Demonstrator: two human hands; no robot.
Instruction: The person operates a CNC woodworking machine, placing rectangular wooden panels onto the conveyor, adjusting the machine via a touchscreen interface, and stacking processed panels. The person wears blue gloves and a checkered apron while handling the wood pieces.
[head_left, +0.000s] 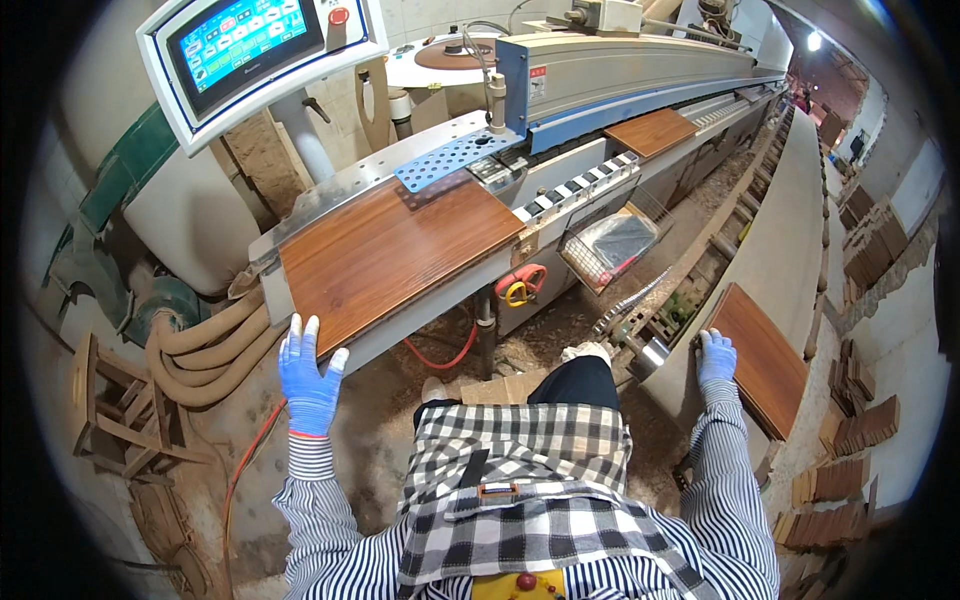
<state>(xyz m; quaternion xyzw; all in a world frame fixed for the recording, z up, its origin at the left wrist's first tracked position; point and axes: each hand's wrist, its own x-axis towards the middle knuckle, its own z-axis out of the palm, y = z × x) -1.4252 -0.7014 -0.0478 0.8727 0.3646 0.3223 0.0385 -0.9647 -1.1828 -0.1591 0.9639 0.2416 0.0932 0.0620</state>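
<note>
A reddish-brown wood-grain board [400,260] lies flat on the infeed table of a long edge-working machine [640,85]. At its near left corner is my left hand [310,378], in a blue and white work glove, fingers spread and the tips at the board's edge. To my right, a short stack of similar boards [765,355] rests on a grey conveyor belt [745,255]. My right hand [717,358], gloved alike, is against the stack's left edge with its fingers stretched out; its thumb is not clearly seen. Another brown board [652,132] sits farther along the machine, beside the blue guard.
A touchscreen panel [250,45] hangs at upper left. A perforated blue plate [455,162] overlaps the board's far edge. Red-and-yellow-handled tools [522,286] and a wire basket [612,250] hang on the machine's side. Ribbed hoses [215,345], a wooden stool [125,410] and several board stacks [840,480] stand around.
</note>
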